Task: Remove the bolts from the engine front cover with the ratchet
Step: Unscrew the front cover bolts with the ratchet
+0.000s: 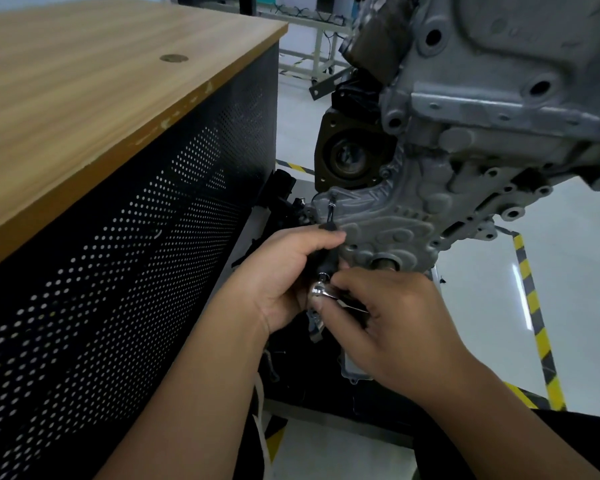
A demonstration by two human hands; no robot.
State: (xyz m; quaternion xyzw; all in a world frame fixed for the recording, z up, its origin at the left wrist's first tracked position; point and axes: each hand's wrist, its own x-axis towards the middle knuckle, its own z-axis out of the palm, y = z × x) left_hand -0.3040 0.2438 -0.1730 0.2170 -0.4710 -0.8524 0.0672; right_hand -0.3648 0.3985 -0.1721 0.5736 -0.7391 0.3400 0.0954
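Ratchet (321, 289) is being gripped by left hand (284, 275) and right hand (388, 323), extension bar (330, 216) being held against engine front cover (395, 216) bolt (332, 201).

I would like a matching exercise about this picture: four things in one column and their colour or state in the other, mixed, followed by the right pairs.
Things:
1. ratchet head
2. engine front cover
3. table top
4. left hand

Descriptions:
A. light wood
B. shiny chrome
C. grips the black extension bar
D. grey cast metal

Pairs: 1-B, 2-D, 3-A, 4-C
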